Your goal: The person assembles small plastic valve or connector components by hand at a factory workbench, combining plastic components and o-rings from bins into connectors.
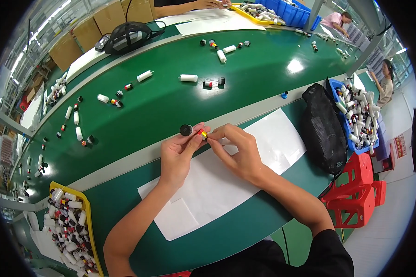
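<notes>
My left hand is closed around a small part with a red and yellow band, held between thumb and fingers. A round black cap shows beside its fingers; whether it joins the banded part I cannot tell. My right hand pinches at the right end of the banded part, its thumb and forefinger close together. Both hands are above a white paper sheet on the green tabletop.
Loose white cylinders and small banded parts lie on the green belt beyond. A yellow bin of parts stands at left, a blue bin at right. Next to that lies a black mesh bag. Red stools and other people are nearby.
</notes>
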Motion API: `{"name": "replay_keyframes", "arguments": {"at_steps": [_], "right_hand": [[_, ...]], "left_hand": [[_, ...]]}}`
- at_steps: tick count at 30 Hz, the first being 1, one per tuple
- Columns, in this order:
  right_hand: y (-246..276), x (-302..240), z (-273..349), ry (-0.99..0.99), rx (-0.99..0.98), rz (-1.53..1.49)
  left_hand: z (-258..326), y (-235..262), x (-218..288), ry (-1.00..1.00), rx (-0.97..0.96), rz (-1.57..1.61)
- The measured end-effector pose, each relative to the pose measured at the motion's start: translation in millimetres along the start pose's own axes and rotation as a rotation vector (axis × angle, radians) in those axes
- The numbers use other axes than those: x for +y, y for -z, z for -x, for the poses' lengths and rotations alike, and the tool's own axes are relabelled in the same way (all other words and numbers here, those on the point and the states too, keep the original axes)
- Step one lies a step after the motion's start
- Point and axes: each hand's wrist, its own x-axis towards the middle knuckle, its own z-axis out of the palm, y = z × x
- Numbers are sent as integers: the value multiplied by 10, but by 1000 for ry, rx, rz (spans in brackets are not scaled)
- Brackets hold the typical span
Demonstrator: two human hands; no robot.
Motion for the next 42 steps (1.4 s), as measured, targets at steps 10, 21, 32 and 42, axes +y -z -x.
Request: {"name": "replay_keyframes", "arguments": {"at_steps": [10,21,32,42], "right_hand": [[-186,6,0,177,16,149],[-553,-39,10,261,32,254],[-756,-130,12,212,43,242],[-720,-665,272,469,-104,634]], "left_hand": [[50,129,93,37,-37,42],[121,491,166,24,-51,3],[150,779,295,-9,-125,-37],[117,924,56,-59,-86,64]]}}
